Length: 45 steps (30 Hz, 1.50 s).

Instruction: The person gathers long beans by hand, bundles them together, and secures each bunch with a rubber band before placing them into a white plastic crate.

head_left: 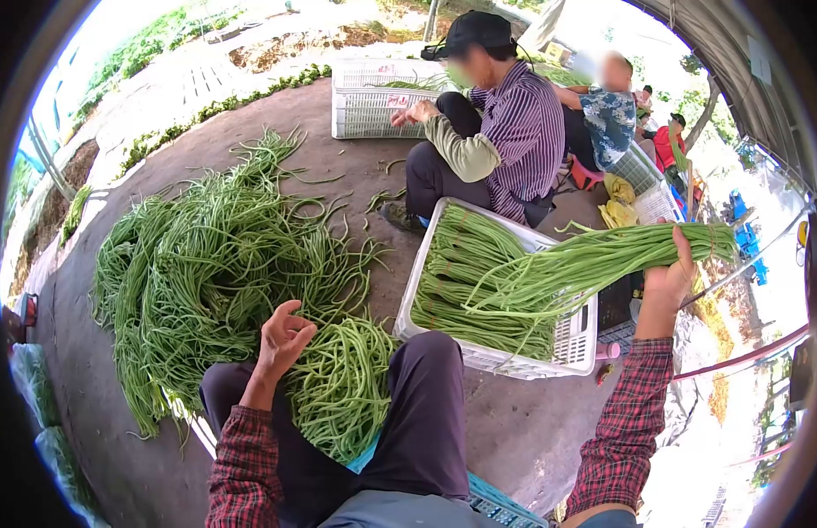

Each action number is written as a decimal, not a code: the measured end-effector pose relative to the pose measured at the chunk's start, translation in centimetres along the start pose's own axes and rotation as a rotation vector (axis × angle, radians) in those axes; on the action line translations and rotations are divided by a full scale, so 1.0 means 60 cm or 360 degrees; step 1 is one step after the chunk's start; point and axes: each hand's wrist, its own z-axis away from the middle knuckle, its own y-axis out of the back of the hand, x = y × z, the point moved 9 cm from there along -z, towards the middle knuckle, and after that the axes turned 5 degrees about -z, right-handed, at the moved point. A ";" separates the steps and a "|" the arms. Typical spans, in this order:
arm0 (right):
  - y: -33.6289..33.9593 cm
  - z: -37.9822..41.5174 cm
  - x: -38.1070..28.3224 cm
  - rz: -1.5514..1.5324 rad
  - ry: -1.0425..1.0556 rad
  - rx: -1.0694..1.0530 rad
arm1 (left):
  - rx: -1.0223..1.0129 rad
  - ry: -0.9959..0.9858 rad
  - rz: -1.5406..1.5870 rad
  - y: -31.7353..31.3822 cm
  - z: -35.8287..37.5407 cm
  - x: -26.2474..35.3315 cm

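Note:
My right hand grips a bundle of long green beans near its right end. The bundle stretches leftward over a white plastic crate, where more bunches of long beans lie side by side. Raised above my left knee, my left hand holds nothing, its fingers bent but apart. Just beside it, a loose heap of long beans rests between my knees. Farther left, a large tangled pile of long beans spreads over the ground.
A person in a striped shirt sits just beyond the crate, near a white crate at the back. Other people sit farther right, one in a patterned shirt. A yellow bag lies behind my bundle. Green wrapped packs line the left edge.

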 end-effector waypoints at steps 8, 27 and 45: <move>0.034 -0.112 -0.093 0.0339 0.0189 0.0013 | -0.0051 -0.0049 -0.0071 -0.009 0.000 0.004; 0.053 0.221 0.339 0.2274 -0.0405 -0.0863 | -0.0252 -0.0194 -0.0303 -0.038 0.000 0.037; 0.022 0.459 0.631 0.2450 -0.0195 -0.1748 | -0.0326 -0.0256 -0.0506 -0.069 -0.005 0.045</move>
